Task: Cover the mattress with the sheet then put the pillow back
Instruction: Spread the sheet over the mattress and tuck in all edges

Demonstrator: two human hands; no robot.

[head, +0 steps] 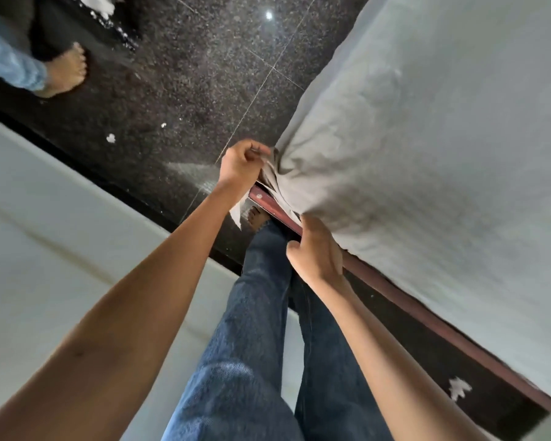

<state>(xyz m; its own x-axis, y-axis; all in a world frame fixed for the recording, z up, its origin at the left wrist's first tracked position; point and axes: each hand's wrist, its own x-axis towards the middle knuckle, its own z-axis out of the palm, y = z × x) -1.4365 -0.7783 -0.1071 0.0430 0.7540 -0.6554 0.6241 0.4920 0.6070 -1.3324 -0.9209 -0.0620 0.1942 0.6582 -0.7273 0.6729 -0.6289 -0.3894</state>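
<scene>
Head view: sheet [347, 148] already lies over the mattress [458, 233]. Left hand [244, 163] pinches bunched cloth at the mattress corner; right hand [315, 249] presses the hem just beside it, grip unclear. Tucking looks unfinished; no pillow in view.

The sheet [427, 154], gathered at the left hand [240, 165] and running past the right hand [318, 249], is pale grey with a faint woven grid. Between the hands the bed frame [269, 205] shows glossy reddish brown. Beyond the left hand the floor [185, 90] is black stone speckled grey, crossed by thin pale grout lines and dotted with white scraps [110, 138]. Below both hands the jeans [252, 345] are dark blue denim.
</scene>
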